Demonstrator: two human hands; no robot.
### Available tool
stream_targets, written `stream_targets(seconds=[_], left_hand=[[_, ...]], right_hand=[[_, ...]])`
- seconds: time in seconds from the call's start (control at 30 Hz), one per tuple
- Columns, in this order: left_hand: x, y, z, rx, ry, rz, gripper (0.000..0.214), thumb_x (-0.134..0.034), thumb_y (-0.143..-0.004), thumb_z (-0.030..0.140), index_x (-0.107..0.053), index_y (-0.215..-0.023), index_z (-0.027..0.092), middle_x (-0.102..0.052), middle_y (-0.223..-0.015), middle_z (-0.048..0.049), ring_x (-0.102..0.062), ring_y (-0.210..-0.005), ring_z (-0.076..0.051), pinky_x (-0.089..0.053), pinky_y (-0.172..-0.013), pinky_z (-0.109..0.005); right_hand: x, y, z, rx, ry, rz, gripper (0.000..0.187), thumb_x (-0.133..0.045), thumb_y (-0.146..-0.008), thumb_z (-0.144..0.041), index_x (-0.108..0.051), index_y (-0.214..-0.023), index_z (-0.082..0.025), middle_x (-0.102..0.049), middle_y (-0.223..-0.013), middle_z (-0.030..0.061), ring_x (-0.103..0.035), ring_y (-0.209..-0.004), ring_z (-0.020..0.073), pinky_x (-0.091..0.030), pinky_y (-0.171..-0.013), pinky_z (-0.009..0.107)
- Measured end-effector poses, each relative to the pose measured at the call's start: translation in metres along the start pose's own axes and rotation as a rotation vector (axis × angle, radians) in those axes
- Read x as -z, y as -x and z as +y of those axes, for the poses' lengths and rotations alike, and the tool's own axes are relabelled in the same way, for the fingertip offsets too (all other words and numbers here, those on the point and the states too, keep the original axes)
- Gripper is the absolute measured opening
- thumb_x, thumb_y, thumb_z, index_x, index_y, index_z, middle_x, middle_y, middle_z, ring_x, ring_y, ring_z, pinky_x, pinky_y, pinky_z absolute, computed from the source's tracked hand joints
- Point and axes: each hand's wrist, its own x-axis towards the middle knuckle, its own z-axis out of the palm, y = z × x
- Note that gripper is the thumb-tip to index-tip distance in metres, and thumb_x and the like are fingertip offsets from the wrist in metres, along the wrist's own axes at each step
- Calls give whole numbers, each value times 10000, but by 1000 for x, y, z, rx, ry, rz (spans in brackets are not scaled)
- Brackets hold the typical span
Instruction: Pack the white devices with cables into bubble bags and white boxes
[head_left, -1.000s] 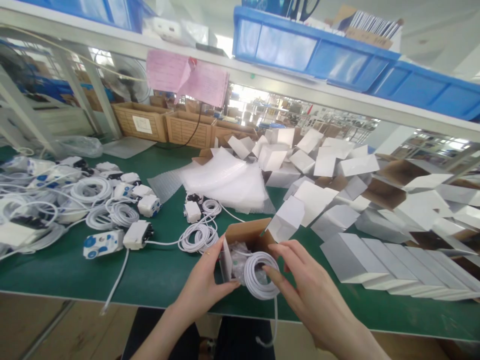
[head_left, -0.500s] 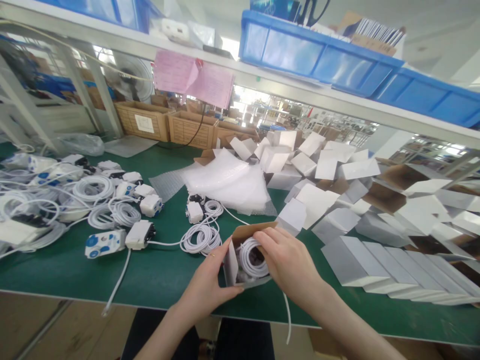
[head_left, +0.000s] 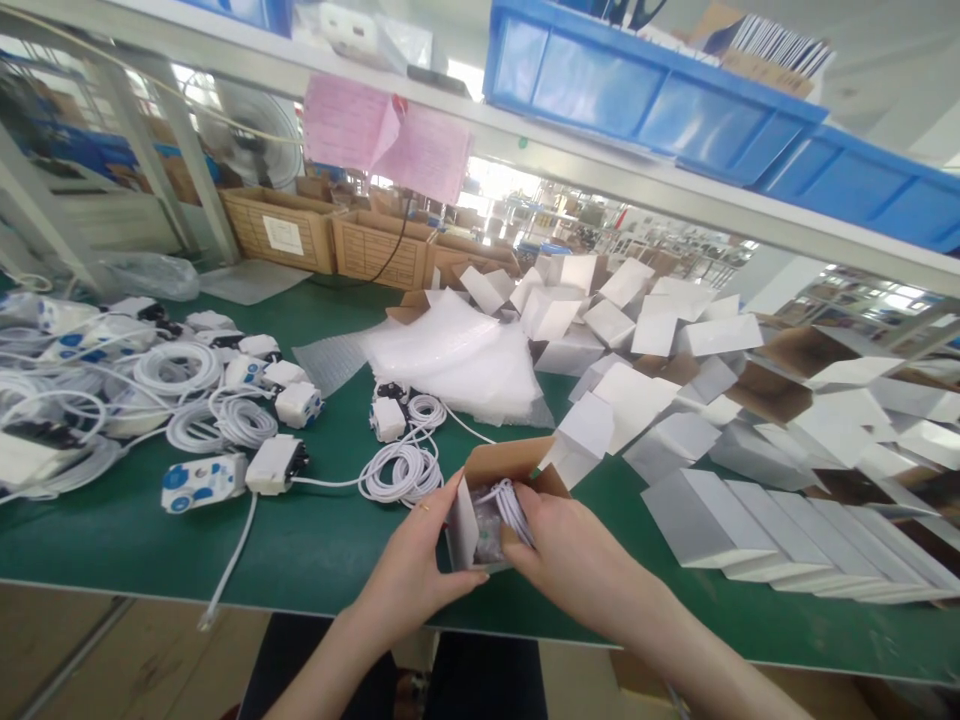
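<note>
My left hand (head_left: 420, 560) grips the left side of a small white cardboard box (head_left: 463, 530), whose brown-lined flap stands up at the back. Inside the box's mouth, my right hand (head_left: 559, 535) is closed on a coil of white cable (head_left: 511, 512), pressed toward the right wall. Something in clear bubble wrap (head_left: 487, 530) lies deeper in the box. Just left of the box, another coiled white cable (head_left: 401, 472) rests on the green table (head_left: 315, 550), joined to a white plug block (head_left: 388, 418).
A heap of white sockets with coiled cables (head_left: 180, 370) covers the left. Bubble wrap sheets (head_left: 457, 355) lie behind the box. Open white boxes (head_left: 630, 400) pile up at right, beside a row of closed white boxes (head_left: 709, 520). Blue bins (head_left: 645, 100) sit on the shelf overhead.
The cable coil has turned from facing up to edge-on and sits deeper in the box. My right hand has moved down into the opening; the cable's hanging end no longer shows.
</note>
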Motion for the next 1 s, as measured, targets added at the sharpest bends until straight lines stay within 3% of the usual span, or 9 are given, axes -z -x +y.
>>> stream_targets(seconds=[0.1, 0.2, 0.33, 0.5, 0.73, 0.87, 1.0], left_hand=[[3, -1, 2, 20, -34, -9, 977, -860, -695, 118, -383, -1540, 230, -497, -1512, -118, -497, -1373, -327, -406, -1188, -497], [7, -3, 5, 24, -80, -5, 980, -871, -660, 85, -422, -1522, 213, -514, -1500, -123, -518, -1358, -329, -422, -1181, -480], [10, -4, 7, -14, -115, -13, 988, -876, -630, 36, -442, -1505, 187, -527, -1483, -151, -530, -1348, -337, -443, -1163, -475], [8, -2, 2, -86, -101, 15, 1023, -859, -689, 50, -352, -1556, 247, -517, -1490, -131, -530, -1349, -312, -435, -1166, -486], [2, 2, -1, -88, -100, 22, 1077, -842, -700, 56, -282, -1593, 272, -462, -1539, -127, -480, -1394, -335, -419, -1177, -502], [12, 0, -1, -53, -77, -22, 1011, -830, -720, 83, -328, -1580, 254, -454, -1552, -112, -465, -1409, -331, -381, -1202, -515], [31, -1, -4, 26, -52, -116, 978, -826, -735, 121, -346, -1581, 223, -397, -1592, -115, -390, -1463, -336, -298, -1235, -537]], right_hand=[[15, -2, 2, 27, -5, -74, 148, -566, -995, -186, -691, -959, -117, -735, -976, 140, -716, -930, 280, -464, -759, 306], [21, -4, 4, 44, 36, -51, 167, -578, -955, -88, -652, -1105, -91, -727, -1038, 148, -708, -979, 286, -452, -767, 307], [14, -18, 7, 115, 92, -106, 230, -512, -900, 16, -693, -1005, -78, -731, -1014, 165, -704, -977, 298, -452, -796, 320], [4, -30, 12, 180, 71, -127, 217, -526, -862, 31, -707, -941, -59, -730, -1001, 192, -700, -967, 295, -457, -799, 314], [-7, -25, 9, 164, -7, -66, 233, -494, -888, 13, -693, -985, -61, -729, -1010, 179, -695, -978, 280, -482, -811, 315], [-2, -13, 13, 190, -38, -57, 324, -509, -854, 48, -697, -1093, -64, -723, -1079, 168, -689, -1019, 274, -502, -894, 331], [12, 22, 30, 352, -143, 139, 533, -435, -818, 114, -702, -1160, -195, -670, -1225, 81, -647, -1093, 197, -505, -938, 281]])
